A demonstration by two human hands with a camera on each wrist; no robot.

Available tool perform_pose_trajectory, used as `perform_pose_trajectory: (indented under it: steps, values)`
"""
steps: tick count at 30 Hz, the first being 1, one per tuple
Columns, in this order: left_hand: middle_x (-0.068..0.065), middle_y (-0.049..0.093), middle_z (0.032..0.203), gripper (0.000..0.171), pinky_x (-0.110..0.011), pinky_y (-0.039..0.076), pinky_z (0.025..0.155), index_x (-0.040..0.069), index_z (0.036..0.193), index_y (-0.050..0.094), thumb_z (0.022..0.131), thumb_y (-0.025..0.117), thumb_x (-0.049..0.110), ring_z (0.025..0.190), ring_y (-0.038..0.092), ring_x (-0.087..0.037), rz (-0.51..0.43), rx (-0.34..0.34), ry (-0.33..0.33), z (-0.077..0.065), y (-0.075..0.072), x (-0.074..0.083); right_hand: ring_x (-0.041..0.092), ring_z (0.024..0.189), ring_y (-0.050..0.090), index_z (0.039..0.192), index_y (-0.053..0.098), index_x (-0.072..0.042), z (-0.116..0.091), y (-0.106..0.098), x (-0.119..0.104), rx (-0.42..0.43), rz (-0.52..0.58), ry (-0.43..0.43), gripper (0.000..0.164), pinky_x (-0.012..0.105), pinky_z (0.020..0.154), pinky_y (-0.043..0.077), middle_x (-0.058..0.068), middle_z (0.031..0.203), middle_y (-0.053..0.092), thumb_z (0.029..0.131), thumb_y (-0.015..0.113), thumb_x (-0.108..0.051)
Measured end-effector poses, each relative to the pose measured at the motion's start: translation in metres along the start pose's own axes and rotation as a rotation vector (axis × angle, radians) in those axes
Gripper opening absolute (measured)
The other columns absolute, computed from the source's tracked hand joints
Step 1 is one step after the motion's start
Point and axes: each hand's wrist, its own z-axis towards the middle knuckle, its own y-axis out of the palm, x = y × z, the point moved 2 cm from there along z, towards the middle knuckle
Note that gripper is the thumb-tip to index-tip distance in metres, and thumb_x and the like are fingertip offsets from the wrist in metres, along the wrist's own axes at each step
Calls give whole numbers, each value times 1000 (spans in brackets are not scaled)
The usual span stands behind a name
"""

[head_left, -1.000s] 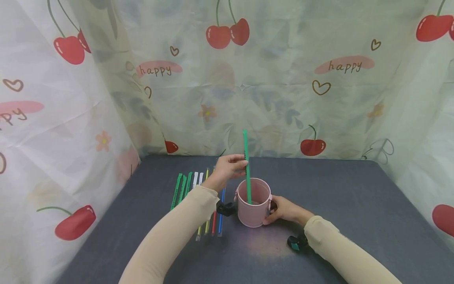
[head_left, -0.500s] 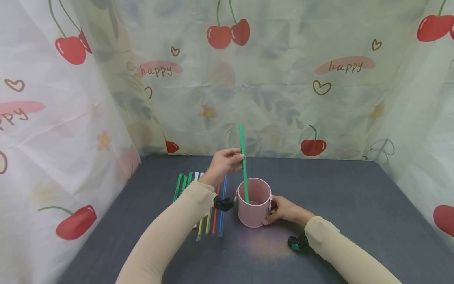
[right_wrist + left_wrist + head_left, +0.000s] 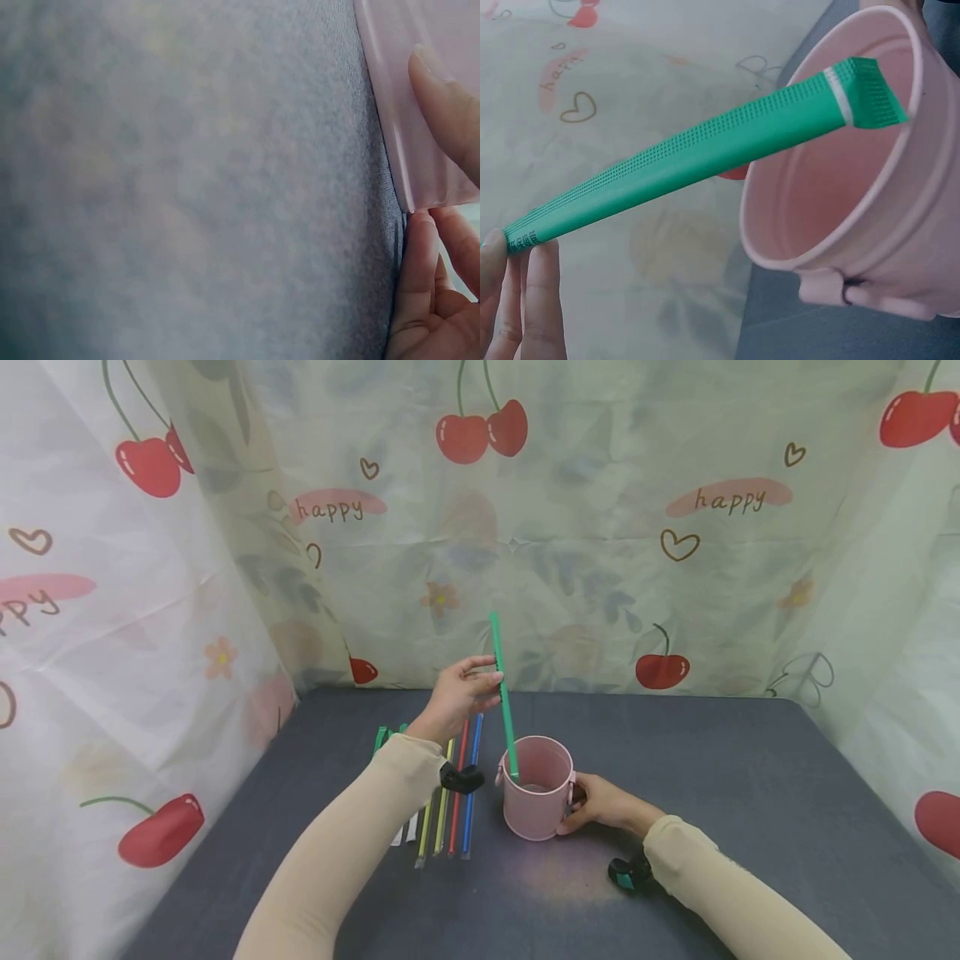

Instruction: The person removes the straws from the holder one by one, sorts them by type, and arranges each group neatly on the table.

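My left hand pinches a long green paper-wrapped straw near its upper part, between thumb and fingers. The straw leans left, and its crimped lower end is at the mouth of a pink bucket, near the rim's left side. That bucket stands upright on the table, with a small lug on its side. My right hand grips the bucket's right side. In the right wrist view the thumb lies on the pink wall and the fingers reach the bucket's base.
Left of the bucket, several wrapped straws lie side by side on the dark table: green, white, yellow, red and blue. My left forearm partly covers them. A cherry-print curtain surrounds the table's back and sides.
My left hand has moved up and left with the green straw, whose lower end has risen from inside the bucket to near the rim. The right hand and bucket have stayed put.
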Motion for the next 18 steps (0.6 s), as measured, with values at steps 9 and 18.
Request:
perform_pose_trajectory:
  steps: [9,18]
  values:
    - [2,66,89,39,-26,58,78,7,132,56,94,62,4,82,66,-10,9,-2,2,-2,-11,8,17,83,50,123,51,7,0,-1,0,2,-2,-5,62,24,69,50,3,93,59,70,83,-1]
    - [2,64,92,38,-35,56,89,7,131,56,94,62,5,82,65,-9,54,25,-17,-4,-23,4,17,84,51,123,52,7,0,-1,1,0,-7,-10,61,24,70,50,4,95,60,71,83,-1]
